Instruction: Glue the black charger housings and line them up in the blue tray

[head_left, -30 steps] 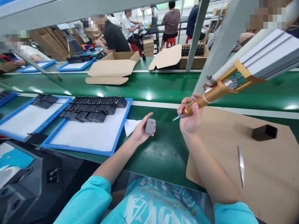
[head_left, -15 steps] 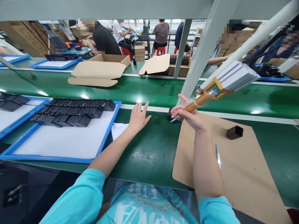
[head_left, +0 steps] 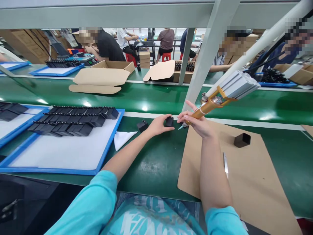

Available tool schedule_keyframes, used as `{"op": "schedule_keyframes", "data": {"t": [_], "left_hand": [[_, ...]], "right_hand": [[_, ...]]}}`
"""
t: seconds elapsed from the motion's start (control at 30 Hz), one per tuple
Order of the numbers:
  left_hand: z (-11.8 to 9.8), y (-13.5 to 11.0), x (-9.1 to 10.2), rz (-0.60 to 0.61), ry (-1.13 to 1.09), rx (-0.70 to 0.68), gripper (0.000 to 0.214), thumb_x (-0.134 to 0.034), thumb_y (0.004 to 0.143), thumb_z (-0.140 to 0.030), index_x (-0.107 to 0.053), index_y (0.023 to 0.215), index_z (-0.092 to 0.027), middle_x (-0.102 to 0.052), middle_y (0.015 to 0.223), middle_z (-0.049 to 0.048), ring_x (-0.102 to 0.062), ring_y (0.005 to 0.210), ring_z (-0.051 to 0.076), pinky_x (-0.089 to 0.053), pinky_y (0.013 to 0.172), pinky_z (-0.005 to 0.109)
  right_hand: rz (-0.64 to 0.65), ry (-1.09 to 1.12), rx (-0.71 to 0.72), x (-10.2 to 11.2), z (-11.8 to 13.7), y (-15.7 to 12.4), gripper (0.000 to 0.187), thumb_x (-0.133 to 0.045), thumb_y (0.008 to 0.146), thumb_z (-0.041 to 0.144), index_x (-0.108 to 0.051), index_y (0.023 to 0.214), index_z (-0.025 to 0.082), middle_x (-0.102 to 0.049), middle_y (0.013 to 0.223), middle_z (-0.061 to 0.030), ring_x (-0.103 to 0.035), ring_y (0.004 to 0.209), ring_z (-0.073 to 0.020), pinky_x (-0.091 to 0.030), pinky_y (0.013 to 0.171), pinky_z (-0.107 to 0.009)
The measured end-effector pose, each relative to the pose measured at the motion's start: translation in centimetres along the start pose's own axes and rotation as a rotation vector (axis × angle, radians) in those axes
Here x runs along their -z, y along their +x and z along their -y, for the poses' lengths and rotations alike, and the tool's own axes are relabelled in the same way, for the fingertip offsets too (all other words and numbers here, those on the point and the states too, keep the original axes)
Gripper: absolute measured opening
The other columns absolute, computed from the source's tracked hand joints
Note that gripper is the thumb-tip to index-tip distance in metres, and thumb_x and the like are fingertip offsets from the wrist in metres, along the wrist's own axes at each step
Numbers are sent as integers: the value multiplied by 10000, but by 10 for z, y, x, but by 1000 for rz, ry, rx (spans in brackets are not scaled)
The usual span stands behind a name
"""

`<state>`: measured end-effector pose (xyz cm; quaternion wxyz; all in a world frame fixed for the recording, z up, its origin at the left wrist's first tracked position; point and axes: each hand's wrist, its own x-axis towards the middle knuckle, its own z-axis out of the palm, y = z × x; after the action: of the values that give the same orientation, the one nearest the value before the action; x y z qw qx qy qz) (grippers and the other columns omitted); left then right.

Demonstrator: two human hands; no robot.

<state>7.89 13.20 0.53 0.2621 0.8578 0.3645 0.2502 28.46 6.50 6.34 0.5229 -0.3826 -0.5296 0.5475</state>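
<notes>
Between its thumb and fingers, my left hand (head_left: pixel 157 125) grips a small black box-shaped piece (head_left: pixel 169 121) at the far part of the green bench. My right hand (head_left: pixel 197 124) is closed around the lower end of a gold dispensing gun (head_left: pixel 200 111), one finger raised. The gun's thin light-blue nozzle (head_left: pixel 180 127) points down and left, close to the piece but apart from it. Behind my left wrist lies a second black piece (head_left: pixel 142 125) with small prongs. A folded white cloth (head_left: pixel 123 138) rests beside it.
A blue-rimmed tray (head_left: pixel 107 147) at left holds rows of black pieces (head_left: pixel 73 120). To the right, a cardboard sheet (head_left: pixel 244 182) carries a hollow black case (head_left: pixel 242 140) and a metal blade (head_left: pixel 225 164). A slanted post (head_left: pixel 205 55) stands ahead. Several people sit beyond the green belt (head_left: pixel 146 101).
My left hand has moved right from the bare bench and closed on a black piece near the nozzle. The second piece and more of the cloth now show. My right hand keeps its hold.
</notes>
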Motion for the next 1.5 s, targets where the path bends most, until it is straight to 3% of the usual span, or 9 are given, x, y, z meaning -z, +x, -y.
{"op": "schedule_keyframes", "data": {"t": [0.13, 0.23, 0.47, 0.77, 0.9, 1.0, 1.2, 1.37, 1.5], "left_hand": [[-2, -55, 39, 267, 6, -29, 627, -742, 761, -337, -541, 1346, -231, -663, 1230, 85, -633, 1072, 264, -485, 942, 388], [2, -83, 45, 380, -72, -10, 563, -666, 820, -257, -532, 1367, -243, -645, 1292, 66, -623, 1143, 234, -466, 1001, 359], [9, -103, 16, 176, -93, 18, 380, -479, 977, -398, -606, 1284, -213, -673, 1268, 55, -632, 1163, 207, -467, 1023, 331], [3, -95, 35, 279, 218, -114, 390, -510, 968, -426, -590, 1316, -270, -657, 1281, 48, -662, 1097, 212, -499, 930, 290], [10, -107, 40, 255, 55, -37, 632, -691, 840, -447, -485, 1415, -283, -629, 1279, 77, -648, 1084, 227, -530, 859, 307], [17, -117, 40, 189, -162, 92, 555, -704, 829, -395, -558, 1343, -244, -680, 1178, 78, -655, 1053, 220, -551, 795, 293], [25, -118, 31, 83, -359, 165, 370, -708, 823, -375, -689, 1145, -194, -717, 1134, 83, -676, 1011, 227, -544, 846, 323], [29, -121, 22, -31, -321, 111, 325, -505, 963, -407, -718, 1094, -199, -669, 1258, 86, -633, 1143, 233, -498, 977, 371], [26, -128, 21, 71, -138, 54, 452, -591, 904, -488, -630, 1263, -215, -681, 1219, 85, -635, 1115, 240, -478, 996, 386]], "right_hand": [[-64, 61, 10, -18, -1, 6, 774, -750, 729, 387, -392, 1402, 255, -697, 776, 47, -683, 700, -143, -499, 677, -300], [-162, 113, 46, -34, -4, 12, 700, -751, 715, 386, -455, 1334, 249, -681, 736, 56, -649, 633, -121, -479, 627, -283], [-313, 159, 129, -53, -12, 19, 543, -741, 698, 355, -534, 1193, 270, -631, 666, 80, -578, 546, -91, -455, 570, -265], [-345, 165, 157, -51, -15, 21, 518, -728, 702, 330, -525, 1173, 253, -639, 667, 91, -562, 519, -75, -448, 574, -257], [-359, 212, 180, -58, -14, 20, 464, -724, 694, 300, -539, 1117, 249, -621, 639, 95, -545, 512, -71, -435, 564, -248], [-387, 279, 213, -70, -13, 18, 398, -714, 699, 308, -560, 1062, 256, -601, 634, 99, -508, 491, -56, -422, 550, -240], [-323, 340, 265, -94, -14, 11, 319, -706, 727, 344, -584, 1011, 264, -601, 660, 86, -486, 490, -53, -410, 531, -238], [-260, 354, 294, -105, -14, 5, 298, -692, 769, 351, -565, 1026, 267, -602, 676, 79, -485, 481, -57, -409, 528, -247], [-224, 402, 358, -115, -16, 1, 284, -668, 787, 381, -544, 1014, 267, -589, 690, 75, -473, 464, -58, -408, 511, -254]]}}
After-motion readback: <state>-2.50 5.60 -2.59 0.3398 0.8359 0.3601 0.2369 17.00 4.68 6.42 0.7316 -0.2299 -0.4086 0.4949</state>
